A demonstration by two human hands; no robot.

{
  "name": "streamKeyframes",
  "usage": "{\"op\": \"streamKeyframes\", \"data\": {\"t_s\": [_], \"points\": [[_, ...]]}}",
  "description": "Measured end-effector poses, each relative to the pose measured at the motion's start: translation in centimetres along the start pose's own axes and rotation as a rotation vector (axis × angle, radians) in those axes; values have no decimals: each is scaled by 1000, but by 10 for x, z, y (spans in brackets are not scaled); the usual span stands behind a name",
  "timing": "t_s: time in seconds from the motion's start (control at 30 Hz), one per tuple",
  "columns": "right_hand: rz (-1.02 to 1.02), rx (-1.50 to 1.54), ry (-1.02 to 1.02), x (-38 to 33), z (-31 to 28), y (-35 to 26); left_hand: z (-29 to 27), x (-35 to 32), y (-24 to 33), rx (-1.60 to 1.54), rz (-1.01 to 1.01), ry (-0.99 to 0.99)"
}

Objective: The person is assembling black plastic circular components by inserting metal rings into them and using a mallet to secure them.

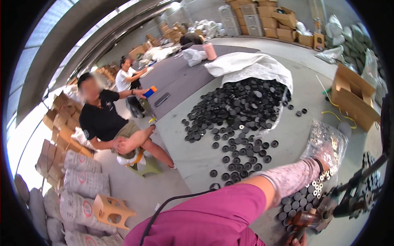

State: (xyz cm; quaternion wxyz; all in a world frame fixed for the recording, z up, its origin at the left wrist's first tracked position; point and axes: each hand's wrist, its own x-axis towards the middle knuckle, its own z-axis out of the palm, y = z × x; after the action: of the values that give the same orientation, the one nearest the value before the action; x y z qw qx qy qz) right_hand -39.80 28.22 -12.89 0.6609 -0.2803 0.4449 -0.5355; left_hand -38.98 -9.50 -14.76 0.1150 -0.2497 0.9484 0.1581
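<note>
Head view shows your left hand (328,153) in a pink patterned glove, reaching into the clear bag (333,133) of small silver rings (318,186). The bag sits near the right edge of the counter (197,160), on the side close to you. Your fingers are hidden by the bag, so you cannot tell if that grip is spread or pinching a ring.

Your right hand (296,240) peeks in at the bottom, just under a brown handle (304,219) on the black metal tool (355,197). Most of it is cut off, so that grip cannot be told either.

The rings look tiny, hard and shiny. Each one is likely very light and slippery, so it could slide out of your fingers. Pinch one by its rim with two fingertips. The bag is soft and thin, and with so many rings in it, it is probably heavy. Hold it by the open top, not the thin side.

Black round caps (296,203) stand in neat rows just beside the bag. Many more spill from a white sack (250,65) across the middle of the counter. These look like stiff, light plastic.

A person in a black shirt (102,119) sits by the left edge
</note>
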Motion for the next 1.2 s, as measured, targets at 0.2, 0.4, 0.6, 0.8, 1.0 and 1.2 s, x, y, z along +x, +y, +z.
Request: {"op": "streamKeyframes", "data": {"t_s": [0.2,0.4,0.6,0.8,1.0,1.2], "points": [[22,-40,12,2,-4,-9,12,-3,-1,-530,-72,-96],[38,-55,-6,4,-6,-14,36,26,-5,-1031,-46,-212],[21,-85,-46,4,-10,-7,28,100,-16,-1475,-19,-280],[-34,-72,-47,4,-3,-7,57,86,-25,-1933,41,-339],[-108,217,129,-20,-67,57,5,-105,37,-1917,133,-332],[-20,154,75,13,-12,12,16,-312,-87,-1769,-328,334]]}}
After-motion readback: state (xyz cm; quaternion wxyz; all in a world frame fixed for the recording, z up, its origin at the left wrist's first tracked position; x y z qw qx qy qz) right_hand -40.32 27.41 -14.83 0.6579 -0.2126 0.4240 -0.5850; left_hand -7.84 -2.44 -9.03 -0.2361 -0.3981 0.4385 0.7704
